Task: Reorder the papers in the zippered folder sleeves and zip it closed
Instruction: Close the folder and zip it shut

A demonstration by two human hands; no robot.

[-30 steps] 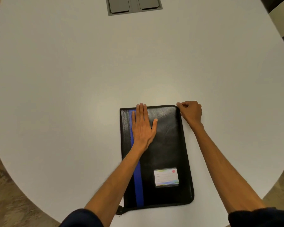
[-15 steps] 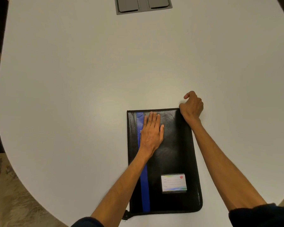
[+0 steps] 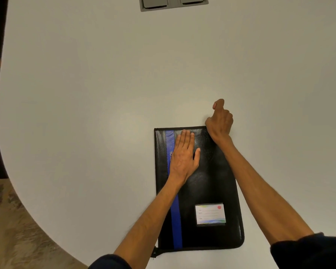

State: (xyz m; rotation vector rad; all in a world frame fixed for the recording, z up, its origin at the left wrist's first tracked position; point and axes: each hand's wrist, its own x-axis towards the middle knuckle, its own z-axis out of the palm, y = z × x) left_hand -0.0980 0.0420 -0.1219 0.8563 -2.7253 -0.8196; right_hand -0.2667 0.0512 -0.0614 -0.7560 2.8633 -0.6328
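Note:
A black zippered folder with a blue stripe and a white name label lies shut on the white table, near its front edge. My left hand presses flat on the folder's upper half, fingers straight and together. My right hand sits at the folder's far right corner with its fingers curled in and the thumb sticking up; it seems to pinch the zipper pull, which the hand hides. No papers show.
A grey flap box is set into the table at the far edge. The table's curved left edge drops to patterned carpet. A small zipper tail pokes out at the folder's near left corner.
My right hand has worked round the folder's far right corner and its thumb has lifted. My left hand stays flat on the cover, slightly shifted.

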